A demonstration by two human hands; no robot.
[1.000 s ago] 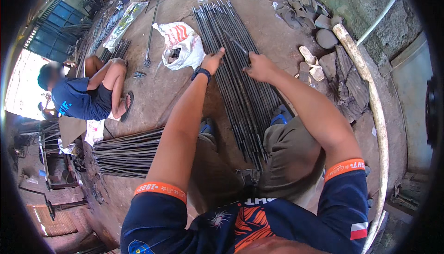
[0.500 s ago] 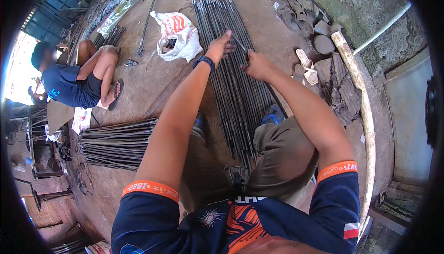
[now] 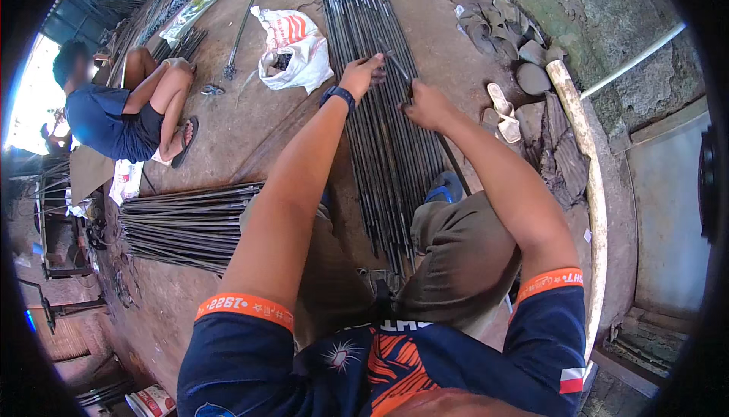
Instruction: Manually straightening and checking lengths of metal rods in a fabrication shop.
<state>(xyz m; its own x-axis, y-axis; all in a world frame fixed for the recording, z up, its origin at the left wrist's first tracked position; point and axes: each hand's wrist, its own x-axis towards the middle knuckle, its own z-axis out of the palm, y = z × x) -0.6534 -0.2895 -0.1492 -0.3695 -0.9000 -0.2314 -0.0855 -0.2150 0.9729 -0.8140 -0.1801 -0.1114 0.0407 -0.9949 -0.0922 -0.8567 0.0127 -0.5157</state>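
A long row of dark metal rods (image 3: pixel 383 144) lies side by side on the floor between my feet, their lighter ends pointing away from me. Above it, my right hand (image 3: pixel 427 106) is closed round one dark metal rod (image 3: pixel 399 67), whose end sticks out toward my left hand. Part of that rod passes out of sight under my right forearm. My left hand (image 3: pixel 363 74) is just left of the rod's end, fingers curled and thumb toward it. Whatever its fingertips pinch is too small to make out.
Another bundle of rods (image 3: pixel 190 225) lies left of my legs. A white sack (image 3: pixel 296 53) holding dark pieces stands beyond my left hand. A co-worker (image 3: pixel 121 113) sits at the left. Sandals (image 3: pixel 503 113) and a pale pole (image 3: pixel 591 159) lie to the right.
The view has shifted slightly. My left hand has moved a little toward the rod's end, and my right hand still grips the rod.
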